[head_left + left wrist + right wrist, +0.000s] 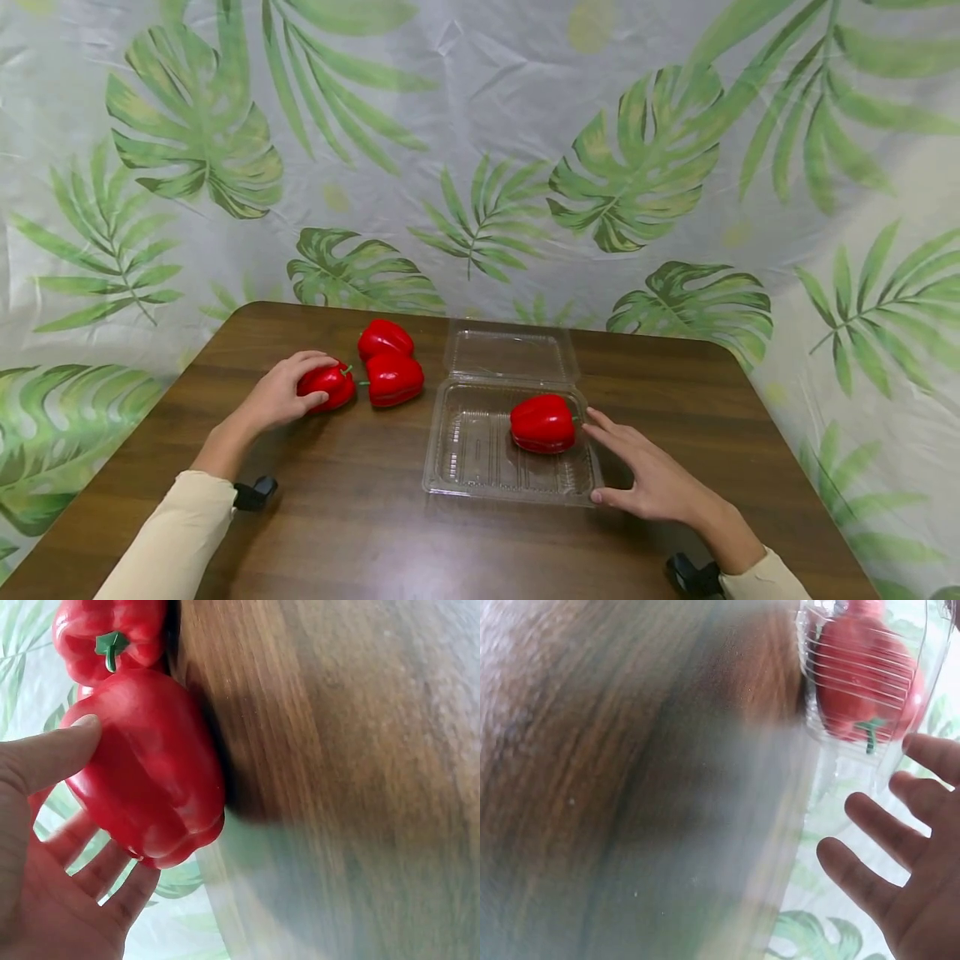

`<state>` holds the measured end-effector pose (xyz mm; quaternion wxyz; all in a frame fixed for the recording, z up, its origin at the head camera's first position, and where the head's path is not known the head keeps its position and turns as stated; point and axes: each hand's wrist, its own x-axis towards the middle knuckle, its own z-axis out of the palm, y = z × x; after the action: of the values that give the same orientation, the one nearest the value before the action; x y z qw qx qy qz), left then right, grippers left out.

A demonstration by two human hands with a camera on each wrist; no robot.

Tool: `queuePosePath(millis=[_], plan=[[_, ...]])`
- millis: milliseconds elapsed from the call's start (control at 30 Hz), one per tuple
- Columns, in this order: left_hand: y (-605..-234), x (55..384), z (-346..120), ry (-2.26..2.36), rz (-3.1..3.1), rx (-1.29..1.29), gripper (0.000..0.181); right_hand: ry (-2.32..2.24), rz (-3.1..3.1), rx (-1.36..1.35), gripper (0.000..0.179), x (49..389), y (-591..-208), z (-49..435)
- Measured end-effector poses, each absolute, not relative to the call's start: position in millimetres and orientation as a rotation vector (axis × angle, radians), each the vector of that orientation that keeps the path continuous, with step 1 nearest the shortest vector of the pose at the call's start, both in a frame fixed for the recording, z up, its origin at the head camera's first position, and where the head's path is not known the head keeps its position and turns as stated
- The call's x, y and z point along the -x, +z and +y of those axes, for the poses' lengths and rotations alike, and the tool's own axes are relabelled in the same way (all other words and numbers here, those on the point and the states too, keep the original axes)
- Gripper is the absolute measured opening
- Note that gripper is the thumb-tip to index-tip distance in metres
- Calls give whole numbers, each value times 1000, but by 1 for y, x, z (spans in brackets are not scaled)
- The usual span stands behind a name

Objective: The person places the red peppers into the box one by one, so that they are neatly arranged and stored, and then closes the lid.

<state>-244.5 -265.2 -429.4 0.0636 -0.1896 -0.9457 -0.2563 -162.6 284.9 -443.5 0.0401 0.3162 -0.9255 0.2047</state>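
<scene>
My left hand [283, 392] curls its thumb and fingers round a red bell pepper [154, 769] that lies on the table's left side. Just beyond it are two more red bell peppers, a nearer one [393, 379] and a farther one [386, 338], side by side. A clear plastic container [465, 475] lies with its lid [510, 354] folded back, and another red bell pepper [542, 423] sits in its right part, green stem to the right. Beside the container's right edge, my right hand [656, 479] has its fingers spread and holds nothing. Whether the fingertips touch the rim I cannot tell.
Everything stands on a dark brown wooden table [360, 517] with rounded far corners. Behind its far edge hangs a pale curtain [495, 108] printed with green leaves. A black strap with a small device [255, 493] is on the left wrist, another [693, 575] on the right.
</scene>
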Motion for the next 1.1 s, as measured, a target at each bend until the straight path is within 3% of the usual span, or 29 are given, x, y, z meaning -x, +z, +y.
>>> queuePosePath(millis=[300,767,1100], plan=[[-432,241,-267,-775,-2856,605,53,626,-2846,-960,80,161,-444,284],[-433,233,-272,-848,-2772,451,54,628,-2851,-943,80,159,-444,285],[-414,233,-263,-922,-2622,432,53,628,-2844,-948,80,160,-445,284]])
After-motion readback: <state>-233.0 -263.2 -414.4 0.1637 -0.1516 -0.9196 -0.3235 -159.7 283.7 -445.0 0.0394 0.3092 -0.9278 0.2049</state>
